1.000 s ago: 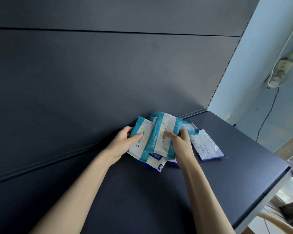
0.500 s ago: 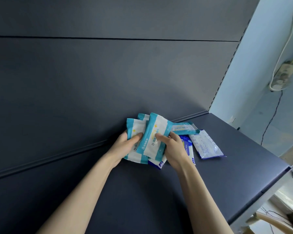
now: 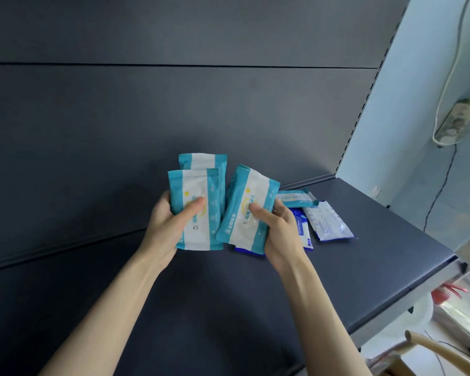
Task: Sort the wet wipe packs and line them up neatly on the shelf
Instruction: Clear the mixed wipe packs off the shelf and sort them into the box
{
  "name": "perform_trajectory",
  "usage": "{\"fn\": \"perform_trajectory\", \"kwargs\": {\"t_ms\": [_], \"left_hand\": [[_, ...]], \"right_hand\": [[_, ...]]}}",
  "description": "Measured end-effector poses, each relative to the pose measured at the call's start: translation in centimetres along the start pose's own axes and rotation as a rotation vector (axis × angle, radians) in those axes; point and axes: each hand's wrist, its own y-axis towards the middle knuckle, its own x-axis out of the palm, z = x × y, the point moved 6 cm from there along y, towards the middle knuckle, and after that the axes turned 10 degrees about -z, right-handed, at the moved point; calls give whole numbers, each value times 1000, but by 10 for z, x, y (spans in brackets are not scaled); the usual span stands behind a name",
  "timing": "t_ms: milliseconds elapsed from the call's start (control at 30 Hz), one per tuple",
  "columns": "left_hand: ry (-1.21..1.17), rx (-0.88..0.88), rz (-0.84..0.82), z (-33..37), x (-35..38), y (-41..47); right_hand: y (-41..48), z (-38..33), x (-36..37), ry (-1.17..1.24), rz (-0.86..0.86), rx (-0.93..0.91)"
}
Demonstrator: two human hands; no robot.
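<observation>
Above the shelf [image 3: 377,253], my L hand [image 3: 168,229] gripped two teal packs [image 3: 196,185]; R hand [image 3: 280,234] held a third teal pack [image 3: 253,191]. Blue packs [image 3: 330,222] lay further right. Slick film, so the rear one could prob. slide out.

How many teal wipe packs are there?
4. Front pack and back pack in left hand; third pack in right hand; fourth pack on the shelf. Others may hide.

A second teal pack [image 3: 201,161] sits mostly hidden behind the front pack [image 3: 198,213] in the left hand [image 3: 164,230]. A dark blue pack [image 3: 248,250] shows only a corner beneath the tilted teal pack [image 3: 243,202] in the right hand [image 3: 281,236]. The print on the white pack [image 3: 329,223] is too small to read.
</observation>
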Motion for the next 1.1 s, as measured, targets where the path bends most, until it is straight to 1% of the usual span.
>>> {"fn": "perform_trajectory", "kwargs": {"t_ms": [133,233,467,633,733,900,1000,1100], "left_hand": [[50,15,-48,14,6,-57],[108,-17,-101,8,13,-109],[142,-106,-308,-35,59,-225],[160,-167,-506,-66,120,-290],[154,-225,-664,-91,167,-329],[188,-324,-879,-146,246,-405],[188,-447,-953,-189,283,-458],[189,-570,-968,-231,310,-510]], "right_hand": [[-63,-9,16,-9,43,-68],[-129,-2,16,-74,111,-92],[-283,32,-9,-146,393,-72],[-390,24,-36,-222,584,-124],[-460,20,-61,-247,729,-171],[-581,20,-108,-313,962,-164],[-654,34,-138,-285,1077,-116],[-719,49,-165,-266,1153,-45]]}}
